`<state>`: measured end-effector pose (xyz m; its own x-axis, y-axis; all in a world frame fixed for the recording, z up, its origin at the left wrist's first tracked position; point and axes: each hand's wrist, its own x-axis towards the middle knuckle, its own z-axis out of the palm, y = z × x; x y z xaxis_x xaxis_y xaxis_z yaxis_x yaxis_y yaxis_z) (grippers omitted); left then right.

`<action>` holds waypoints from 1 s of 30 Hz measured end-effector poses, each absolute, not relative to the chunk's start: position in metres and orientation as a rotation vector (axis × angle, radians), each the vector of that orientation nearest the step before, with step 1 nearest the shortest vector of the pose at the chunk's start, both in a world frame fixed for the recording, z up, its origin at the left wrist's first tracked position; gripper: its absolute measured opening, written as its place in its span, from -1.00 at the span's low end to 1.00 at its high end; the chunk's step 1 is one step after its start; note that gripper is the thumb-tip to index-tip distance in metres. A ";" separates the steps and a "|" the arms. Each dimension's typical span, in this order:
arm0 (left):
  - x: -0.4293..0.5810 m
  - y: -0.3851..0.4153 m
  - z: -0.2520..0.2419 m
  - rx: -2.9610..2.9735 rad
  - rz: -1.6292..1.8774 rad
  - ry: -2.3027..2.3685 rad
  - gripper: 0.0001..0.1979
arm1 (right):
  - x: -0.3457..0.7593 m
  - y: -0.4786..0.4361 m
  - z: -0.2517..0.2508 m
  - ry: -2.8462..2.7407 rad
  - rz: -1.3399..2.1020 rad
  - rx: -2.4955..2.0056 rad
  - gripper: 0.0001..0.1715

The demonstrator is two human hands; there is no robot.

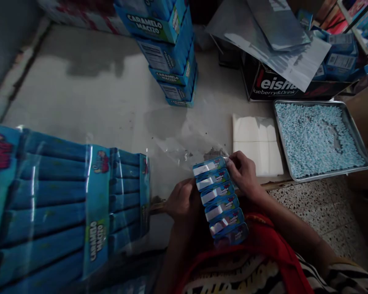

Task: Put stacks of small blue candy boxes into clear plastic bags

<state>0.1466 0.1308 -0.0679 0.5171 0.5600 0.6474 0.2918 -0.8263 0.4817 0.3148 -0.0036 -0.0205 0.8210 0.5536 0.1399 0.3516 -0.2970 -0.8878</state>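
A row of several small blue candy packs (pixel 220 193), printed "Caramelo Macizo", lies slanted at the table's front edge against my body. At its upper right corner my right hand (pixel 244 172) is closed, thumb and fingers pinching the end pack, where a bit of shiny clear film shows. My left hand (pixel 181 200) is curled against the row's left side, gripping it; some of its fingertips are hidden behind the packs.
Film-wrapped blue candy displays (pixel 97 212) fill the left foreground. A tall stack of blue cartons (pixel 174 61) stands at the back. To the right are white paper stacks (pixel 256 153), a metal tray rim (pixel 331 174) around pale-blue candies, and a black carton (pixel 272 87) under loose sheets.
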 end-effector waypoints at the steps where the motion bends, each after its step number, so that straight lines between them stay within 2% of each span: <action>1: 0.147 0.131 -0.069 2.431 1.217 0.717 -0.78 | 0.314 -0.004 -0.019 -0.707 0.190 -1.968 -0.69; 4: 0.147 0.131 -0.073 2.393 1.270 0.663 -0.81 | 0.313 -0.006 -0.011 -0.783 0.101 -2.157 -0.74; 9: 0.147 0.134 -0.076 2.384 1.271 0.635 -0.81 | 0.314 -0.006 -0.005 -0.657 0.239 -2.226 -0.91; 13: 0.149 0.126 -0.069 2.373 1.131 0.738 -0.77 | 0.317 -0.004 -0.014 -0.488 0.416 -2.083 -0.85; 16: 0.152 0.117 -0.063 2.298 1.132 0.866 -0.78 | 0.318 -0.005 -0.013 -0.497 0.372 -2.231 -0.77; 18: 0.154 0.116 -0.060 2.267 1.110 0.932 -0.77 | 0.316 -0.008 -0.004 -0.630 0.330 -2.472 -0.79; 21: 0.155 0.118 -0.055 2.278 1.026 0.935 -0.80 | 0.311 -0.013 0.017 -0.945 0.464 -2.697 -0.79; 24: 0.152 0.122 -0.047 2.343 0.932 0.827 -0.85 | 0.304 -0.021 0.031 -1.177 0.591 -2.714 -0.77; 30: 0.148 0.122 -0.044 2.433 0.945 0.646 -0.77 | 0.306 -0.038 0.028 -1.430 0.569 -2.613 -0.74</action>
